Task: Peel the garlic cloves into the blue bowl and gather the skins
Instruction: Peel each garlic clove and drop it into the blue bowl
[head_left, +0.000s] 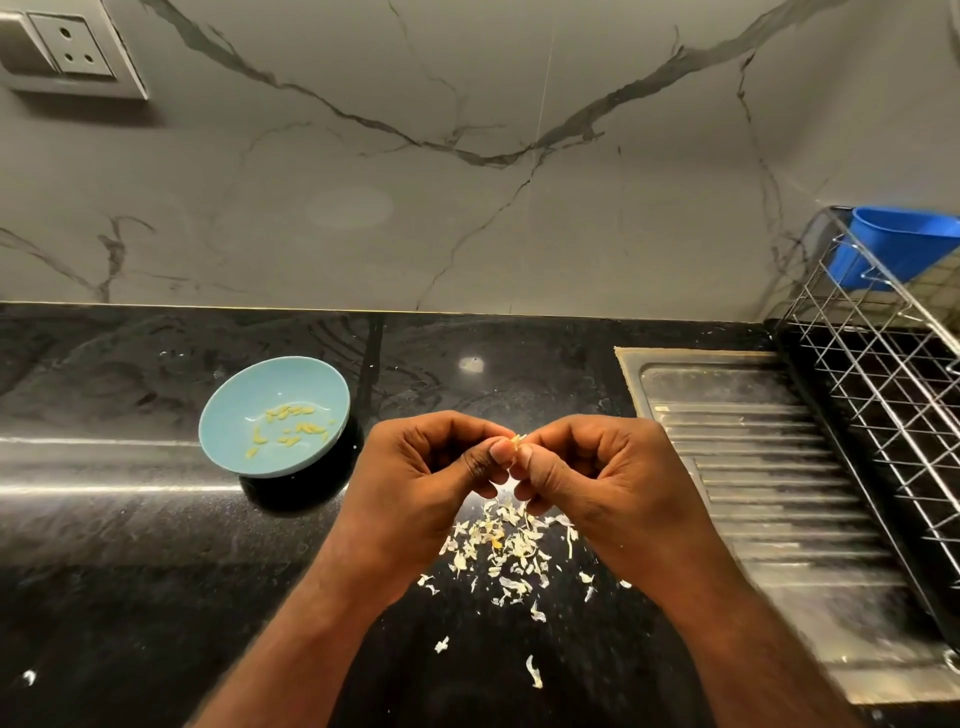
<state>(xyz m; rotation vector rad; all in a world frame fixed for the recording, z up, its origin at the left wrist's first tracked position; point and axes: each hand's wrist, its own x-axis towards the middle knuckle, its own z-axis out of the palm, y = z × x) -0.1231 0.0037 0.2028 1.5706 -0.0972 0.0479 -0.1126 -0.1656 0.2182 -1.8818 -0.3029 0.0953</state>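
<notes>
**Clove pinched between both hands above the skins**

The polished black stone countertop (130, 545) runs back to a grey veined wall (467, 208), with open surface left of and in front of the bowl. A ribbed steel drainboard (769, 493) and a wire dish rack (883, 389) border it on the right. The left hand (426, 467) and right hand (592, 467) meet at mid-counter, fingertips pinching one small garlic clove (518, 441). The round pale-blue bowl (228, 410), just left of the hands, holds peeled yellowish cloves (291, 428). Papery white skins (509, 551) lie scattered beneath the hands. Lettering on the wall socket plate (67, 52) is too small to read.

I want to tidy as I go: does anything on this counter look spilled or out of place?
Only the papery white garlic skins: they lie scattered, not gathered, on the black stone counter under the left hand and right hand. The pale blue bowl stands upright.
</notes>
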